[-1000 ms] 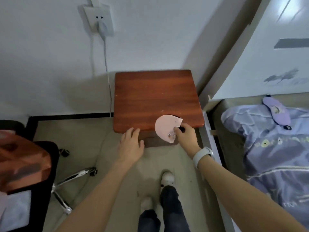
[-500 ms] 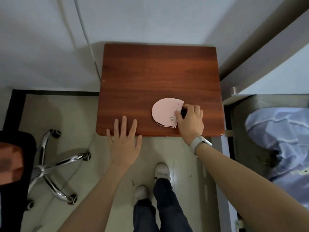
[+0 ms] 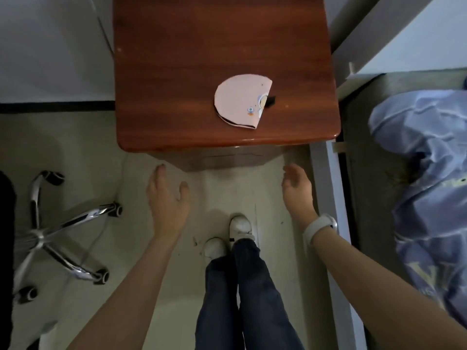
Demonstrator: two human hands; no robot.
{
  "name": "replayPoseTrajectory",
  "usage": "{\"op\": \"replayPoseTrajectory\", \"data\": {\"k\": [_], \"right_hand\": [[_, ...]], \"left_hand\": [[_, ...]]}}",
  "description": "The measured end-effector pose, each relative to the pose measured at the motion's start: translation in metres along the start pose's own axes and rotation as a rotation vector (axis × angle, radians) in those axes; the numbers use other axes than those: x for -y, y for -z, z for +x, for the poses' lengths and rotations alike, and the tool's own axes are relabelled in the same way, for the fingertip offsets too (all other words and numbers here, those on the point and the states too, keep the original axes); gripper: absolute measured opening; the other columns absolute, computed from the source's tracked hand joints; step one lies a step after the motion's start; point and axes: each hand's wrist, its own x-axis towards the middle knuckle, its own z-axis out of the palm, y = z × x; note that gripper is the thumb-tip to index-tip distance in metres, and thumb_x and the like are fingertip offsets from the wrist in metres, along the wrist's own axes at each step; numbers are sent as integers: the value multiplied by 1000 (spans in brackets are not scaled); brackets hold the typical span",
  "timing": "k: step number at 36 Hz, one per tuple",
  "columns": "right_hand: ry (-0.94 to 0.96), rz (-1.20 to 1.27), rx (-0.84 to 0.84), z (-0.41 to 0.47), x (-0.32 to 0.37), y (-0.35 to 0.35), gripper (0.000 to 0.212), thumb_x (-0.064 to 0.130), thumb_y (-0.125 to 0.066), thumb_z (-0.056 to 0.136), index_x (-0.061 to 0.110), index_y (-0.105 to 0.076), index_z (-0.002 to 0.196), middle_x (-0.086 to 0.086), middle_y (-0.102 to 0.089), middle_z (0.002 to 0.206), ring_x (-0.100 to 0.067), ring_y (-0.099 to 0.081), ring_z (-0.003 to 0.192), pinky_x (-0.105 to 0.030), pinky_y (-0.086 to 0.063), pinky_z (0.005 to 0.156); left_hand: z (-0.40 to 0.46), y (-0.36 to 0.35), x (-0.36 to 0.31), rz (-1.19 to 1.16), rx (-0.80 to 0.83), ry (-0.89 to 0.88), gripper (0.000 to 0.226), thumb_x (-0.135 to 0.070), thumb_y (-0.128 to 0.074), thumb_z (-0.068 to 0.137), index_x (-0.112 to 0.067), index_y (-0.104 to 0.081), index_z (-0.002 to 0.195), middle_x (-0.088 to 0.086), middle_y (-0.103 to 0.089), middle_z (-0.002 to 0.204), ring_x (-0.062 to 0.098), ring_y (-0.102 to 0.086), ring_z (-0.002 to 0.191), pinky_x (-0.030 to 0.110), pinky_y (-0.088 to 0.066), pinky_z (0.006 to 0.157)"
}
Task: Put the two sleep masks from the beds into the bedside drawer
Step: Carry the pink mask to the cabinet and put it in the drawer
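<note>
A pink sleep mask, folded in half, lies on top of the reddish wooden bedside cabinet, near its front right part. Below the top's front edge the drawer front shows as a dark, shut strip. My left hand hangs open just below the cabinet's front left corner, fingers apart, holding nothing. My right hand, with a white wristband, is open beside the cabinet's front right corner, also empty. The second mask is out of view.
A bed with a rumpled lilac-blue quilt lies on the right behind a pale bed frame. A chrome swivel-chair base stands on the floor at left. My shoes are just in front of the cabinet.
My right hand has let go of the pink mask, which now rests on the cabinet top. Both hands have dropped below the front edge, and the view has tilted down.
</note>
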Motion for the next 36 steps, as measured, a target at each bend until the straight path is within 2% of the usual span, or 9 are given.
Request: {"op": "replayPoseTrajectory", "data": {"k": [3,6,10,13,16,23,27,29,36], "right_hand": [[-152,148,-9,23,-12,-1,51,-1,-38,90,12,-29,138,-11,-42,140,-25,-45,122,-36,-43,99],[-132,185,-16,46,-13,0,60,-4,-38,87,16,-23,141,-12,-36,145,-23,-44,118,-38,-42,95],[-120,342,-17,70,-6,2,73,-6,-39,82,31,-16,141,-4,-40,143,-28,-42,125,-45,-43,96],[-93,398,-29,75,-4,1,77,-9,-37,79,35,-17,139,-4,-41,141,-22,-49,112,-39,-48,83],[-55,428,-50,80,-5,2,81,-12,-38,77,35,-15,140,-5,-39,140,-26,-44,121,-46,-46,95],[-67,379,-60,78,-15,14,72,-8,-34,84,32,-15,141,-2,-34,147,-25,-37,131,-50,-39,103],[-146,509,-90,53,-27,18,59,6,-35,89,35,-22,139,-8,-36,146,-34,-37,130,-50,-38,99],[-187,536,-96,38,-39,21,53,13,-35,90,35,-25,137,-10,-40,142,-33,-40,128,-51,-39,102],[-387,856,-95,6,-65,31,44,39,-32,91,25,-44,131,-6,-52,134,-27,-53,117,-45,-41,96]], "left_hand": [[22,-11,17,-79,54,94,70,-17,-56,85,-5,-18,143,18,-24,151,28,-23,139,33,-16,114],[43,-19,22,-286,83,209,82,-15,-60,82,-9,-8,146,12,-17,155,24,-20,141,42,-17,118],[57,-22,20,-488,63,230,91,-9,-63,77,-24,-7,146,2,-18,155,21,-20,141,47,-21,116],[60,-21,19,-562,44,243,92,-2,-63,75,-27,-10,145,-1,-20,155,19,-22,140,48,-25,115],[60,-19,23,-559,67,248,90,-4,-63,75,-28,-12,145,-2,-22,154,19,-23,139,45,-26,114],[52,-10,21,-565,75,257,86,-17,-71,75,-24,-20,143,0,-30,151,20,-27,137,41,-29,112],[19,0,25,-556,91,294,94,-43,-75,67,-22,-23,142,-1,-31,151,14,-30,136,30,-30,106],[-1,5,31,-600,132,344,102,-60,-69,59,-25,-23,142,-3,-30,151,12,-29,137,38,-27,112],[-33,5,44,-775,137,459,64,-60,-58,71,-39,-37,128,-11,-43,139,7,-44,124,43,-37,106]]}}
